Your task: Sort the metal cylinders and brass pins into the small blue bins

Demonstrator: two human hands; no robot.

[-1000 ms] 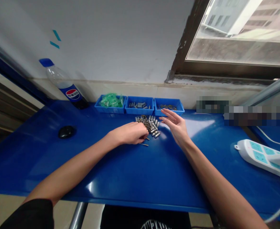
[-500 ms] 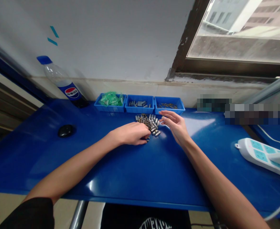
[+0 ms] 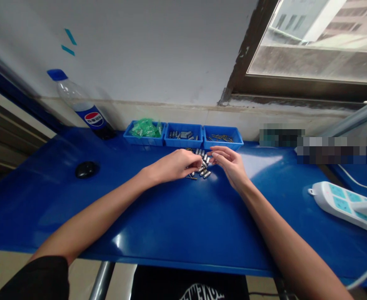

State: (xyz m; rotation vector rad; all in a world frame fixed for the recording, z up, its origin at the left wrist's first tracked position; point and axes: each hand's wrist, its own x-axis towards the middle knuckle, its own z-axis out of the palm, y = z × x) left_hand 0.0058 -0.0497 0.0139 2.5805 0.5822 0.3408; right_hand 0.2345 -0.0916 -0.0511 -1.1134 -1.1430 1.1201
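A pile of small metal cylinders [image 3: 206,174] and thin brass-coloured pins [image 3: 192,178] lies on the blue table [image 3: 183,225]. My left hand [image 3: 183,163] is over the pile's left side with its fingers curled together and pinched downward. Whatever sits between those fingertips is hidden. At the pile's right edge rests my right hand [image 3: 229,164], fingers apart and partly stretched, the tips beside the cylinders. Behind the pile stand three blue bins: the middle bin [image 3: 183,142] has cylinders, the right bin [image 3: 224,145] has thin pins, and the left bin [image 3: 144,141] has a green plastic bag [image 3: 146,128].
A cola bottle [image 3: 92,118] stands at the back left, with a black computer mouse [image 3: 86,169] in front of it. On the right lies a white power strip [image 3: 343,202] with a cable. The wall and a window frame [image 3: 283,89] bound the table's back.
My left hand has moved slightly up and to the right over the pile, baring a few pins below it. The right hand stays nearly in place. The camera view has shifted slightly.
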